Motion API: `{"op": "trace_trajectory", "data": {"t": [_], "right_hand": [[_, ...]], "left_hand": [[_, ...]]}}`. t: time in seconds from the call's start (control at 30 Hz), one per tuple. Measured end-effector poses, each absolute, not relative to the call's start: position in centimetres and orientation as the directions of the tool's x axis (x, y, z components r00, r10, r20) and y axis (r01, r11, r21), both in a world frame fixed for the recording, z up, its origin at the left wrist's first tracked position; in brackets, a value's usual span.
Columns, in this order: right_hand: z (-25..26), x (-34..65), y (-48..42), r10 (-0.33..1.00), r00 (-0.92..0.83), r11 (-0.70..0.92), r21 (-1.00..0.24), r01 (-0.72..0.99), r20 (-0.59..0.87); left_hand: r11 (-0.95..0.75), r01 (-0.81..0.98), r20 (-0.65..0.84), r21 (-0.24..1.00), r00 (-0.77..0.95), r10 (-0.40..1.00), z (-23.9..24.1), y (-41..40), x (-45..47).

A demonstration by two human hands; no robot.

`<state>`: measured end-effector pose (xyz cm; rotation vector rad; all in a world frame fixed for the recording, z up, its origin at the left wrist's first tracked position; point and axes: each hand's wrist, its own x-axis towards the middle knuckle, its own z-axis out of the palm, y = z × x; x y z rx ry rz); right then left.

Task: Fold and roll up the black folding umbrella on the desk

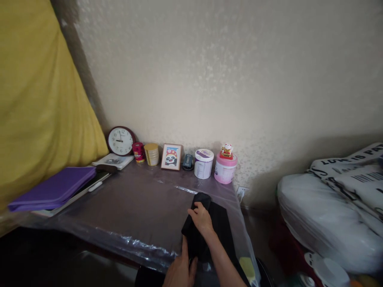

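Observation:
A piece of black cloth (223,223) lies on the right part of the plastic-covered table (143,207), with one part folded over and reaching up toward the wall. Near the top of the fold, my right hand (202,217) is closed on the cloth, its thumb and a finger bent over the dark fabric. My left hand (179,273) is lower, at the table's front edge. Its index finger is stretched along the left edge of the cloth and its thumb is held apart. The remaining left fingers are out of sight.
Along the wall stand a clock (121,140), a red tin (138,152), a panda picture frame (171,157), a white tub (204,164) and a pink tub (225,169). A purple folder (56,187) lies left. Right of the table is a white plastic-wrapped bundle (323,223).

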<state>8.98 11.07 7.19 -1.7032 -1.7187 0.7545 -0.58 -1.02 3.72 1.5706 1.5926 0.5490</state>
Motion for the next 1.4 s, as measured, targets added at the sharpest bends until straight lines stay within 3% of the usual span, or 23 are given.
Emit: {"op": "trace_trajectory", "data": {"t": [0.27,0.37,0.5,0.67,0.87,1.1,1.4], "right_hand": [[7.7,8.8,11.0,1.000,-0.019,0.007,-0.751,0.661,-0.008],[7.7,8.8,11.0,1.000,-0.028,0.017,-0.753,0.657,-0.002],[7.7,8.8,10.9,0.999,-0.043,0.034,-0.747,0.664,0.008],[7.9,8.6,10.8,0.996,-0.089,0.049,-0.730,0.681,-0.016],[8.4,8.7,8.9,0.948,-0.298,0.286,-0.702,0.652,0.111],[7.6,10.8,5.5,0.762,-0.520,0.643,-0.553,0.530,0.387],[5.9,12.1,11.1,0.718,-0.554,0.696,-0.411,0.589,0.422]], "left_hand": [[0.000,0.493,-0.050,0.870,0.089,0.995,3.1,-1.7,-1.2],[-0.058,0.479,-0.030,0.876,0.173,0.984,3.8,-1.7,-1.9],[-0.095,0.479,-0.066,0.873,0.309,0.949,4.9,-1.2,-2.1],[-0.059,0.649,-0.175,0.759,0.290,0.941,4.7,-0.5,-1.3],[-0.029,0.847,-0.287,0.530,0.212,0.934,4.7,-0.5,-0.7],[0.026,0.850,-0.337,0.526,0.181,0.924,4.9,-0.5,-0.5],[0.080,0.829,-0.363,0.554,0.154,0.919,4.9,-0.3,-0.3]]}}
